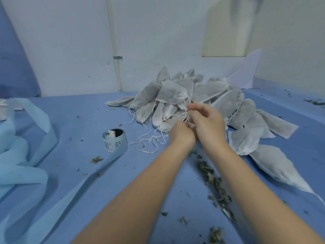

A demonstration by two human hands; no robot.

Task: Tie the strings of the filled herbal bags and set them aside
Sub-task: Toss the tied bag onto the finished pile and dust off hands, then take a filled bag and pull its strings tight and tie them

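A: Bags [177, 97], heaped at 12 o'clock on table [73, 155]. Soft, light, non-woven; likely crushable.
B: Grip?
A: Right hand [205, 120] pinching string [186, 110]; left hand [181, 133] curled at bag neck, hold unclear. Best taken by strings, not body.

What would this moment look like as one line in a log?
step: tying string | left hand: on string, grip hidden | right hand: pinches string | bag pile: behind hands | herb bits: on table
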